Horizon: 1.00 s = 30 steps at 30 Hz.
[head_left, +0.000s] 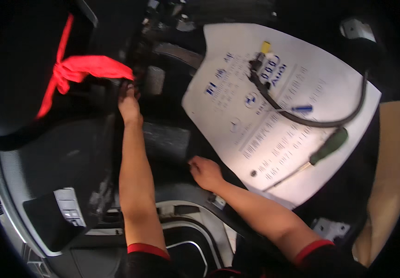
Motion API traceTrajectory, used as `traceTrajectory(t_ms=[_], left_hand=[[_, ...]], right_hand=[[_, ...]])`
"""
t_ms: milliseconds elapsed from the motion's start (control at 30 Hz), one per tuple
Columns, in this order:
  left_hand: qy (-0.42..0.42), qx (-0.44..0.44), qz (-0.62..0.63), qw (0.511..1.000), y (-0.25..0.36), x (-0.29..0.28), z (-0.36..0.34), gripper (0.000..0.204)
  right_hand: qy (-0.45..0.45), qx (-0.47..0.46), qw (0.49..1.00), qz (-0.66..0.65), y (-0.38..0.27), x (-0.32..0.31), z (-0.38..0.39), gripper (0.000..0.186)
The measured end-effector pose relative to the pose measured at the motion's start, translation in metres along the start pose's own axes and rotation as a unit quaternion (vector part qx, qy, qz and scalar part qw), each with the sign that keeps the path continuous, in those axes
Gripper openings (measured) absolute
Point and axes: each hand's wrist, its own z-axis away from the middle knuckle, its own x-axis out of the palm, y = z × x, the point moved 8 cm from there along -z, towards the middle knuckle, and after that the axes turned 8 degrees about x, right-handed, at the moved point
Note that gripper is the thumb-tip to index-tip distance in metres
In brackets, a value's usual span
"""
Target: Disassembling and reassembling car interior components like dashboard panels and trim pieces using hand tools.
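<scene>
My left hand (129, 105) reaches forward to the edge of a dark panel, just below the loose end of a red ribbon (93, 67). Its fingers look bent together in the shadow; what they grip is hidden. Lower and to the right, my right hand (207, 173) is closed with curled fingers against the dark car floor. Anything inside it is out of sight. Beside that hand lies a white printed paper mat (223, 125). On the mat rest a green-handled screwdriver (329, 146), a small blue-handled screwdriver (302, 109) and a black cable (320, 123) with a yellow connector (266, 47).
The red ribbon is tied round a dark, rounded part at left, probably the steering wheel. A car door panel with grey switches (69, 204) stands at lower left. A tan strip (387, 171) runs down the right side. A metal bracket (332, 228) sits near my right forearm.
</scene>
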Motion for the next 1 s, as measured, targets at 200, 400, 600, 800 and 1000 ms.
traceTrajectory(t_ms=[200,400,600,800,1000], left_hand=[[-0.32,0.004,-0.134,0.938,0.035,0.114,0.192,0.032],[-0.489,0.135,-0.242,0.827,0.08,0.122,0.344,0.044],[-0.404,0.096,-0.129,0.9,0.081,0.143,0.372,0.021],[-0.262,0.119,0.035,0.957,0.133,0.149,0.394,0.021],[-0.018,0.081,0.087,0.993,0.172,0.011,0.441,0.017]], right_hand=[[-0.091,-0.009,0.987,0.133,0.011,0.012,0.0,0.024],[-0.072,-0.088,0.984,0.139,-0.013,0.021,0.012,0.02],[-0.063,-0.159,0.971,0.165,-0.019,0.017,0.021,0.019],[-0.103,-0.246,0.949,0.169,-0.02,0.025,0.034,0.019],[-0.094,-0.278,0.934,0.205,-0.029,0.021,0.042,0.019]])
